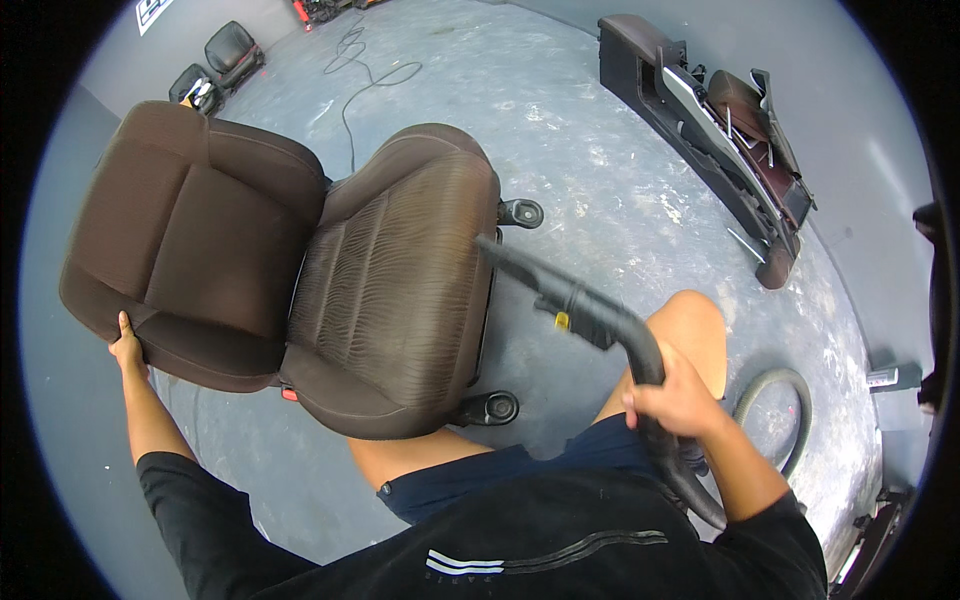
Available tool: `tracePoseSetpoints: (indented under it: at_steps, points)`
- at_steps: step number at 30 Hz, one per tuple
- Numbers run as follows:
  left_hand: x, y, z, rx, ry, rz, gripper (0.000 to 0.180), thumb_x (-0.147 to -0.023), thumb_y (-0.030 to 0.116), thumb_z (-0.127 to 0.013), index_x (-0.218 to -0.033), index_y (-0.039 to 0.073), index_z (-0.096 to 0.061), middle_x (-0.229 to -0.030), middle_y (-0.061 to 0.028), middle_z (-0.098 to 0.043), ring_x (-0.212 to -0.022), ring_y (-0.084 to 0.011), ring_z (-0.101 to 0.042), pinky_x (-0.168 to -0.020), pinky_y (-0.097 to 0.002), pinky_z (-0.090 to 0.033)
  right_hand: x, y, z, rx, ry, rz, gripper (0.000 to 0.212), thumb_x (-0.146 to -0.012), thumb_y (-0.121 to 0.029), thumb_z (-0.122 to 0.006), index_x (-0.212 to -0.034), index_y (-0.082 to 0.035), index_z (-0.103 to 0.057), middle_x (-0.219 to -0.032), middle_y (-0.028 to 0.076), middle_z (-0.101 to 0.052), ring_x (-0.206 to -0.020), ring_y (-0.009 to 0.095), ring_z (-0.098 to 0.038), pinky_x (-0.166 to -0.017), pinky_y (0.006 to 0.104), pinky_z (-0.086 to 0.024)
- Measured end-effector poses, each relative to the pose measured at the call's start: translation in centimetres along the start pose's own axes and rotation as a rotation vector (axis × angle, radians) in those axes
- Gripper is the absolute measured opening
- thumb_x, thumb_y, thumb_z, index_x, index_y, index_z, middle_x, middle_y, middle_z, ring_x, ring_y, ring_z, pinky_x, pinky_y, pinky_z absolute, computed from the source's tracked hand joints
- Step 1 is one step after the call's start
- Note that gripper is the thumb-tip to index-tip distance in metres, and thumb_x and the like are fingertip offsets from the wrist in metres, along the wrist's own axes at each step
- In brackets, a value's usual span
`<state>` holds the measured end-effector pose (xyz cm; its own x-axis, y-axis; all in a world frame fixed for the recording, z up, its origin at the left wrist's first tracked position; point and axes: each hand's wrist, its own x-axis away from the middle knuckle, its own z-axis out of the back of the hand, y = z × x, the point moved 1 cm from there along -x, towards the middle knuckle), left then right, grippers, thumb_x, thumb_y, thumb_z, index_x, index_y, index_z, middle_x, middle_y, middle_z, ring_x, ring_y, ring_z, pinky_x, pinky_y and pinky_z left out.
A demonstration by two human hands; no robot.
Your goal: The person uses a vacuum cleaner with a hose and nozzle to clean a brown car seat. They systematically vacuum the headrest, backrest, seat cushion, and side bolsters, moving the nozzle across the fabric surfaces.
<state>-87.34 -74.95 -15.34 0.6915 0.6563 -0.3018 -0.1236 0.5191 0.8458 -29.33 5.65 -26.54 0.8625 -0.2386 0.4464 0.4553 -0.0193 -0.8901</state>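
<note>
Plenty of bare grey floor [590,170] past the right grip [675,395], running up to a pile of car trim [715,125] by the wall. Tighter down low: that grip is right beside the person's bent knee [695,320], and a loop of hose [806,410] lies on the floor to its right. The car seat [270,270] is brown fabric, backrest tipped well back, with wavy streaks all over the cushion and two black metal feet poking out in front. It's between the grips, ahead of both: the left grip [127,345] is clamped on the backrest's outer edge, most fingers hidden. Right one's wrapped round the black vacuum tube [638,340], nozzle [530,275] ahead and left of it, at the cushion's front edge. Nozzle's blurry, can't tell if it's touching.
</note>
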Motion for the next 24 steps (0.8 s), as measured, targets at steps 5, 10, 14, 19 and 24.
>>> tracePoseSetpoints:
  at_steps: [5,10,14,19,24]
  points:
    - [0.6,0.3,0.0,-0.003,0.004,-0.050,0.112,-0.085,0.066,-0.087,-0.157,-0.007,-0.042,-0.153,-0.0213,-0.060,-0.135,-0.0345,-0.062,-0.115,-0.0464,-0.049,6.0,-0.1,-0.1,0.425,-0.260,-0.018,0.054,-0.084,-0.014,-0.084,-0.131,0.000,-0.064,-0.086,0.007,-0.073,-0.080,0.023,-0.071,-0.080,0.0385,-0.057]
    - [0.8,0.7,-0.1,-0.030,0.030,-0.013,0.113,-0.086,0.065,-0.087,-0.158,-0.007,-0.040,-0.153,-0.0217,-0.060,-0.136,-0.0343,-0.061,-0.116,-0.0458,-0.048,0.8,-2.5,2.1,0.208,0.171,-0.023,0.047,-0.084,-0.013,-0.081,-0.125,0.003,-0.063,-0.086,0.011,-0.070,-0.078,0.021,-0.070,-0.076,0.0365,-0.056]
    - [0.7,0.6,-0.1,-0.018,0.029,-0.036,0.115,-0.085,0.066,-0.087,-0.158,-0.008,-0.039,-0.153,-0.0220,-0.059,-0.136,-0.0349,-0.061,-0.116,-0.0456,-0.049,-1.0,-1.6,0.1,0.287,0.017,0.162,0.045,-0.083,-0.009,-0.079,-0.122,0.004,-0.062,-0.082,0.012,-0.064,-0.078,0.022,-0.070,-0.070,0.0393,-0.056]
    - [1.1,0.7,0.0,-0.006,0.016,-0.037,0.117,-0.084,0.067,-0.087,-0.159,-0.009,-0.037,-0.154,-0.0227,-0.058,-0.137,-0.0355,-0.061,-0.117,-0.0459,-0.048,7.1,0.6,0.5,0.606,-0.251,0.211,0.052,-0.082,-0.024,-0.087,-0.122,0.000,-0.063,-0.087,0.025,-0.073,-0.079,0.047,-0.073,-0.073,0.0490,-0.058]
    - [1.8,1.4,0.0,-0.052,0.046,0.002,0.119,-0.084,0.067,-0.087,-0.159,-0.010,-0.036,-0.155,-0.0244,-0.057,-0.138,-0.0363,-0.060,-0.117,-0.0465,-0.048,5.2,-4.5,1.2,0.409,0.012,0.301,0.041,-0.086,-0.014,-0.083,-0.119,-0.001,-0.063,-0.077,0.010,-0.070,-0.068,0.026,-0.074,-0.067,0.0424,-0.058]
